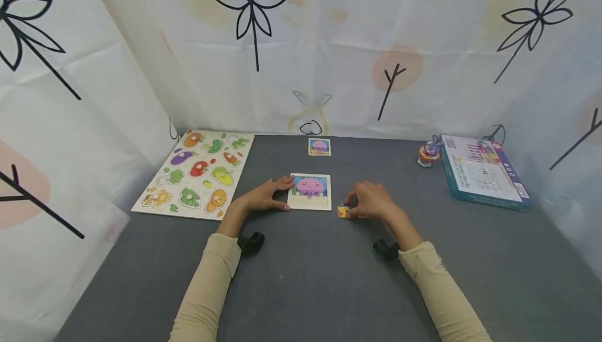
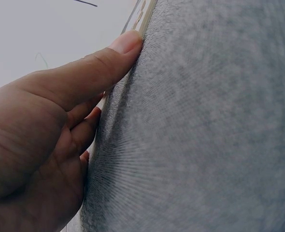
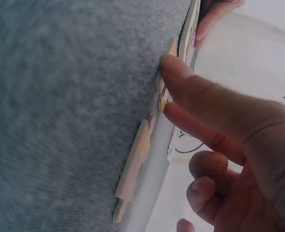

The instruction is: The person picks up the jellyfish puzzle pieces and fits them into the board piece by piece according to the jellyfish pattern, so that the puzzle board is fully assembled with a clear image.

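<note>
A small square puzzle board (image 1: 301, 204) with a pink octopus-like picture lies mid-table, its lower strip a pale cream. My left hand (image 1: 263, 197) rests at its left side, thumb at the near corner and fingertips at the far one. The thumb (image 2: 96, 70) stretches out straight along the edge. To the right of the board, my right hand (image 1: 373, 201) pinches a colourful puzzle piece (image 1: 342, 212) between thumb and forefinger, low over the table. Another puzzle piece (image 3: 134, 162) lies flat beside it, mostly covered by the hand in the head view.
Behind the board lies a small picture card (image 1: 320, 146) with the same pink creature. A vegetable puzzle board (image 1: 143, 207) lies at the left. At the back right are a purple toy figure (image 1: 428, 152) and a teal-sided box (image 1: 482, 169). White patterned cloth (image 1: 329, 70) borders the table.
</note>
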### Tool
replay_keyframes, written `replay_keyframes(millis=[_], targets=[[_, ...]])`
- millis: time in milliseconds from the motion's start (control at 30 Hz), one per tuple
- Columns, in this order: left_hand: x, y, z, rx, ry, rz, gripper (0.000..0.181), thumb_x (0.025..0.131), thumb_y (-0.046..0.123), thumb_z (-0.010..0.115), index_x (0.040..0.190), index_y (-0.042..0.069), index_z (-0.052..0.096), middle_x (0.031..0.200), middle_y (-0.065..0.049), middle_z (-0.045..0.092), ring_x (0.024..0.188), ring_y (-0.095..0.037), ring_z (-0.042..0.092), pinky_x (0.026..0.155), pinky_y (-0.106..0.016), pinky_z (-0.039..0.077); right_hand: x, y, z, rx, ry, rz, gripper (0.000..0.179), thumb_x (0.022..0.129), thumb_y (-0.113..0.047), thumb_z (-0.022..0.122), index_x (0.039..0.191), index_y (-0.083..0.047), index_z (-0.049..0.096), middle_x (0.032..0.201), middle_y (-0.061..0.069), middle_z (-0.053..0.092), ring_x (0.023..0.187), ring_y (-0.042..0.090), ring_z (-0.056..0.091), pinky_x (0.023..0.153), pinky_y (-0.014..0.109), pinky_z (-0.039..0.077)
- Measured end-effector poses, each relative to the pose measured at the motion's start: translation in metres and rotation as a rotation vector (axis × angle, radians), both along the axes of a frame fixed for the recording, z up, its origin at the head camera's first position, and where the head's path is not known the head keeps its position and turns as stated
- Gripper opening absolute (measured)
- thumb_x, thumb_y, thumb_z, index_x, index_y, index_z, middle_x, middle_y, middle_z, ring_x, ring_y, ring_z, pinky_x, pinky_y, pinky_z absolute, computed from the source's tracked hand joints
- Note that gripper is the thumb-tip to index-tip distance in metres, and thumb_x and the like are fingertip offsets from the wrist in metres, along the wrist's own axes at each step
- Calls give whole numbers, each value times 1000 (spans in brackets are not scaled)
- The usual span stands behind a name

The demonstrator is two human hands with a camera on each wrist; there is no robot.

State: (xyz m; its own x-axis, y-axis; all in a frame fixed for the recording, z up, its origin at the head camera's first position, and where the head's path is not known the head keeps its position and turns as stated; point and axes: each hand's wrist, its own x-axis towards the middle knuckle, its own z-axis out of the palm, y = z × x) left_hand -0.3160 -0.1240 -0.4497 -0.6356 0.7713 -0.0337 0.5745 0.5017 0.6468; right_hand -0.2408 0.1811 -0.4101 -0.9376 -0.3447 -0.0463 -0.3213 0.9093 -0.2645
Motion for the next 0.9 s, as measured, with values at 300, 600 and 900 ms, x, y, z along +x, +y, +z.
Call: replay_keyframes(millis=[300,600,900], targets=[[-2,-2,-4,16,12,-8,77,82,30,69,143,4,31,154,-10,19,143,-26,11,116,-48,1,-1,9,-7,-74,-3,61,26,68,-32,80,87,-17,73,93,2,64,85,20,56,75,43,41],[-6,-6,-9,89,1,-56,82,82,46,64,144,7,29,155,-7,16,144,-24,7,115,-49,-4,-9,17,-14,-213,-65,114,19,71,-25,79,85,-14,75,90,1,66,80,13,56,72,34,46],[-1,0,-2,-2,-6,7,78,82,25,69,144,3,27,154,-12,16,143,-30,9,115,-51,1,-14,19,-14,-283,-139,129,17,73,-22,78,86,-13,73,94,2,66,81,13,54,74,32,46]])
